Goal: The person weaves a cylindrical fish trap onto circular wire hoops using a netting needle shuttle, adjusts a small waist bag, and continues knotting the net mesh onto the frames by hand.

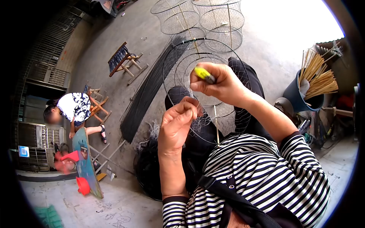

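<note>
My right hand (222, 84) is closed around a small bright yellow tool with a dark end (204, 75), whose kind I cannot make out. It is raised over a round wire hoop (164, 72) of a net cage that stands between my knees. Just below and to the left, my left hand (177, 127) pinches the pale netting (205, 121) of that cage with its fingers bent together. Strands of mesh run up from the left hand towards the right one. A thin bamboo stick (216, 125) spans the hoops.
A bundle of thin black rods (146, 95) lies to the left. Several netted cages (216, 22) stand ahead. At right, a blue bucket (291, 93) holds bamboo sticks (319, 78). A folding stool (119, 59), a tilted board (85, 159) and a bending person (74, 108) are on the left.
</note>
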### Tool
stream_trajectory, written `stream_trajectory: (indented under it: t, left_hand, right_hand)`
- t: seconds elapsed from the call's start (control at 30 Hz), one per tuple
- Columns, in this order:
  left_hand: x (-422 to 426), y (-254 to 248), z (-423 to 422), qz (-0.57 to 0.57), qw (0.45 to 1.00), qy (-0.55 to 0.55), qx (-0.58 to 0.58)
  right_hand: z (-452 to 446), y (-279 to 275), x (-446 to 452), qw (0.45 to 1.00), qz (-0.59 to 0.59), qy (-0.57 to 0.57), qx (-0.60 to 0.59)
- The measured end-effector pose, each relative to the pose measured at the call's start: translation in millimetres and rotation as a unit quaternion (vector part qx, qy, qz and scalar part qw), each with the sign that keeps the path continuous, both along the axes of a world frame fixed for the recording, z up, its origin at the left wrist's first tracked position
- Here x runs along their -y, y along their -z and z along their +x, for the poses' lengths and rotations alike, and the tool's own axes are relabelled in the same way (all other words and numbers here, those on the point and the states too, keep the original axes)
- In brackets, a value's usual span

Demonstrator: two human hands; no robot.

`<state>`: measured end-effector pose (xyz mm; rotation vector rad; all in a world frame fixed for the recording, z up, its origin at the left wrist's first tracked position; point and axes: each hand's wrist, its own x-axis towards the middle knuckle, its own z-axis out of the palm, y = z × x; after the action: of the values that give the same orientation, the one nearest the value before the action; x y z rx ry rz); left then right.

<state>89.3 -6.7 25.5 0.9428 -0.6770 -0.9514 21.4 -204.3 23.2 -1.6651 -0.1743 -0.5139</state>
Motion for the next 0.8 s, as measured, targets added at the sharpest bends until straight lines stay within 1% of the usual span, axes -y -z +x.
stream_trajectory:
  t: [0.03,0.07,0.1,0.13,0.17,0.23,0.27,0.3,0.37,0.4,0.43,0.47,0.5,0.53,0.57,0.6,0.63,0.67,0.7,0.73,0.77,0.8]
  left_hand:
    - [-1,3,-1,-0.031,0.999,-0.009,0.001]
    - [0,4,-4,-0.062,0.998,-0.018,0.002]
    - [1,4,-6,-0.094,0.995,-0.026,0.003]
    - [-1,15,-3,-0.107,0.993,-0.026,0.045]
    - [1,18,-6,-0.099,0.989,-0.065,0.087]
    - [10,20,-22,-0.08,0.972,-0.144,0.17]
    - [14,19,-27,-0.071,0.967,-0.167,0.178]
    - [13,19,-28,-0.064,0.965,-0.172,0.19]
    - [12,20,-28,-0.053,0.959,-0.179,0.214]
    - [8,14,-26,-0.071,0.966,-0.138,0.207]
    - [7,8,-27,-0.086,0.971,-0.128,0.182]
    - [3,8,-24,-0.094,0.971,-0.121,0.185]
    - [-1,7,-22,-0.101,0.97,-0.115,0.187]
    - [-2,-2,-25,-0.077,0.975,-0.111,0.177]
    - [0,-5,-27,-0.063,0.96,-0.113,0.249]
    - [3,-6,-26,-0.051,0.939,-0.114,0.321]
    - [10,-13,-30,-0.026,0.899,-0.107,0.423]
    - [17,-19,-33,-0.006,0.846,-0.106,0.523]
    - [25,-25,-37,0.005,0.784,-0.108,0.611]
    - [32,-21,-42,-0.009,0.777,-0.056,0.627]
    - [39,-14,-45,-0.023,0.766,-0.004,0.642]
    - [41,-4,-45,-0.025,0.784,0.033,0.62]
  right_hand:
    - [0,2,-2,0.998,-0.056,0.021,0.02]
    - [-4,1,-7,0.998,-0.061,0.019,0.014]
    - [-6,4,-12,0.994,-0.096,0.03,0.041]
    - [-6,8,-16,0.994,-0.086,0.048,0.039]
    - [-6,12,-20,0.994,-0.076,0.065,0.037]
    - [-4,17,-25,0.979,-0.13,0.127,0.092]
    - [-4,17,-26,0.971,-0.152,0.148,0.111]
    - [-5,18,-27,0.961,-0.175,0.169,0.13]
    - [-11,16,-24,0.953,-0.214,0.162,0.141]
    - [-16,13,-21,0.946,-0.238,0.156,0.156]
    - [-23,8,-18,0.938,-0.262,0.15,0.171]
    - [-36,-3,-14,0.945,-0.257,0.117,0.166]
    - [-52,-15,-9,0.963,-0.198,0.091,0.162]
    - [-59,-10,-1,0.959,-0.159,0.102,0.21]
    - [-70,-8,5,0.969,-0.092,0.087,0.214]
    - [-86,-10,7,0.981,0.021,0.019,0.191]
    - [-101,-15,2,0.973,0.141,-0.096,0.153]
    - [-116,-22,-7,0.942,0.237,-0.212,0.11]
    - [-125,-27,-10,0.907,0.281,-0.308,0.063]
    - [-129,-36,-8,0.892,0.24,-0.383,0.022]
    - [-130,-45,0,0.89,0.144,-0.43,-0.034]
    - [-132,-44,5,0.898,0.135,-0.419,0.008]
